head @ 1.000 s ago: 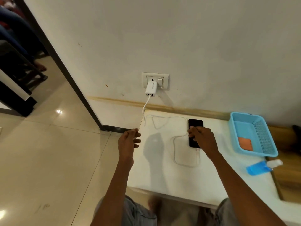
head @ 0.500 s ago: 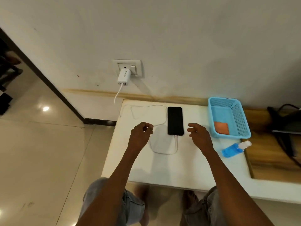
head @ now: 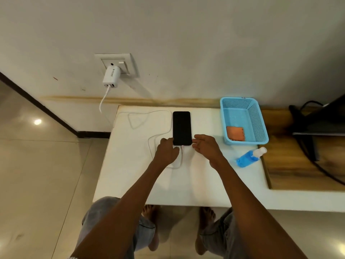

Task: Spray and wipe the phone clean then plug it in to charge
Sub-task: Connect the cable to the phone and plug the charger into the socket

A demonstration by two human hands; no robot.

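Phone point(head: 182, 128) is lying flat on the table point(head: 130, 180), cable point(head: 180, 157) plugged in. Left hand point(head: 166, 153) and right hand point(head: 206, 146) are flanking its near end, fingers relaxed, gripping nothing.

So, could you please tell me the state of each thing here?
phone: flat on table, screen dark, cable plugged in
charger: in wall socket
cable: runs from charger to phone
basket: upright, orange cloth inside
bottle: lying down
left hand: touching phone
right hand: open beside phone
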